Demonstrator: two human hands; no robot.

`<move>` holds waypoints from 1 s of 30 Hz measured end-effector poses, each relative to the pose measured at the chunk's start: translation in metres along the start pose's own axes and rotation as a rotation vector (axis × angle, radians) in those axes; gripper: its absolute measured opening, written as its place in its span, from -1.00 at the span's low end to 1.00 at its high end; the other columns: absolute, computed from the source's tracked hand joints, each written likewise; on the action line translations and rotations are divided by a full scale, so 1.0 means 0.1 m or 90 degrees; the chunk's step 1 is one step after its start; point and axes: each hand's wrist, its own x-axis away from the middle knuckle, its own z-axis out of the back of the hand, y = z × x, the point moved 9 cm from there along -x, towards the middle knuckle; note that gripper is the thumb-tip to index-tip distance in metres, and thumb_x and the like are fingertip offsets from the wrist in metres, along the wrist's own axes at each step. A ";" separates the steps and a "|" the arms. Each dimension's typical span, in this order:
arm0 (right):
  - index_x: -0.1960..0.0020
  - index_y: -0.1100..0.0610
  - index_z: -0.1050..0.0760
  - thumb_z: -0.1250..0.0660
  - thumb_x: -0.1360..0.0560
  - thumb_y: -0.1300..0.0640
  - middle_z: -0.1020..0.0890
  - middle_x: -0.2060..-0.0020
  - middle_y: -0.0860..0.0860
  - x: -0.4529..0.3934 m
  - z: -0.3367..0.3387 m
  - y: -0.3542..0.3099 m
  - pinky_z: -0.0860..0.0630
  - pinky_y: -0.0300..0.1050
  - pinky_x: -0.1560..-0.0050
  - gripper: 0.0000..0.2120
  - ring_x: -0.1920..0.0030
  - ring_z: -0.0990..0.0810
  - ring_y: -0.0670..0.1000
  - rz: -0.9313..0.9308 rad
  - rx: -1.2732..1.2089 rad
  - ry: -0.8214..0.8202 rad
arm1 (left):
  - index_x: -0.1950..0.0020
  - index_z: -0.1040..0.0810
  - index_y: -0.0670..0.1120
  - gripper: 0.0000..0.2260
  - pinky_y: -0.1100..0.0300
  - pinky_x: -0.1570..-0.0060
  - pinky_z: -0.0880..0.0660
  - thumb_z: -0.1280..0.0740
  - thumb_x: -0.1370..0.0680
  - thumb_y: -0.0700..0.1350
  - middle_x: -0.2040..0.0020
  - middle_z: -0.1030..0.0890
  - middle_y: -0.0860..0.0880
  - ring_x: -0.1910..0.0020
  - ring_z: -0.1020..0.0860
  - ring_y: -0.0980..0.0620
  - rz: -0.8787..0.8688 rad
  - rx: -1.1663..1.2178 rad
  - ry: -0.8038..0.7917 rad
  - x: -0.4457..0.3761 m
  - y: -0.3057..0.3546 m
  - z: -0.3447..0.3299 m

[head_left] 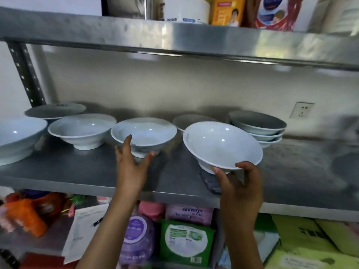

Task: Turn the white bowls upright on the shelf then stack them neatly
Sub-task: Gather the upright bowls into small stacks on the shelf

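Several white bowls stand upright on the metal shelf (81,171). My right hand (239,181) grips the near rim of one bowl (221,144), which is lifted and tilted toward me. My left hand (132,160) touches the middle bowl (143,133), fingers on its left side and thumb near its foot. Other single bowls sit at the far left (17,136), left of centre (81,129), back left (56,111) and back centre (186,120). A stack of three bowls (258,127) stands at the right.
The upper shelf (194,37) hangs low over the bowls and carries tins and boxes. A wall socket (302,110) is at the back right. Below the shelf are packets, a purple jar (136,235) and yellow-green boxes (310,241).
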 end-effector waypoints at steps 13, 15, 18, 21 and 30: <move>-0.02 0.19 -0.43 -0.53 -0.34 0.27 -0.53 0.14 -0.10 -0.66 -0.82 -0.23 -0.43 -0.49 0.17 -0.64 0.20 -0.52 -0.38 -0.009 -0.099 0.003 | -0.26 -0.44 0.01 -0.53 0.26 -0.14 -0.35 -0.51 -0.40 -0.03 -0.26 -0.47 -0.01 -0.22 -0.43 0.07 -0.033 0.046 -0.008 -0.31 -0.23 0.10; -0.02 0.17 -0.44 -0.55 -0.32 0.25 -0.51 0.17 -0.13 -0.75 -0.89 -0.11 -0.40 -0.50 0.18 -0.63 0.24 -0.50 -0.40 -0.022 -0.099 0.009 | -0.10 -0.46 0.03 -0.62 0.09 -0.11 -0.45 -0.51 -0.37 0.04 -0.17 -0.51 -0.06 -0.15 -0.49 -0.04 -0.040 0.022 -0.004 -0.32 -0.21 0.10; -0.01 0.16 -0.45 -0.56 -0.29 0.24 -0.50 0.18 -0.15 -0.86 -0.99 0.06 -0.40 -0.49 0.18 -0.61 0.26 -0.48 -0.37 -0.033 -0.097 0.022 | 0.02 -0.47 0.05 -0.65 -0.04 -0.05 -0.50 -0.53 -0.33 0.08 -0.07 -0.55 -0.05 -0.09 -0.52 -0.09 -0.049 -0.005 0.021 -0.33 -0.20 0.15; 0.01 0.08 -0.44 -0.57 -0.28 0.18 -0.54 0.12 -0.09 -0.98 -1.11 0.20 -0.46 -0.39 0.06 -0.61 0.08 -0.54 -0.21 -0.049 -0.077 0.022 | 0.07 -0.48 0.09 -0.65 -0.06 0.03 -0.52 -0.57 -0.29 0.06 0.04 -0.59 -0.03 0.04 -0.56 -0.05 -0.035 0.032 0.057 -0.31 -0.25 0.19; -0.03 0.04 -0.46 -0.58 -0.27 0.10 -0.56 0.02 -0.01 -1.19 -1.35 0.34 -0.45 -0.38 0.01 -0.58 0.02 -0.52 -0.05 -0.025 -0.013 -0.022 | 0.08 -0.52 0.07 -0.65 -0.03 0.13 -0.55 -0.60 -0.25 -0.02 0.26 -0.59 0.05 0.25 -0.55 0.10 0.033 0.153 0.107 -0.14 -0.28 0.30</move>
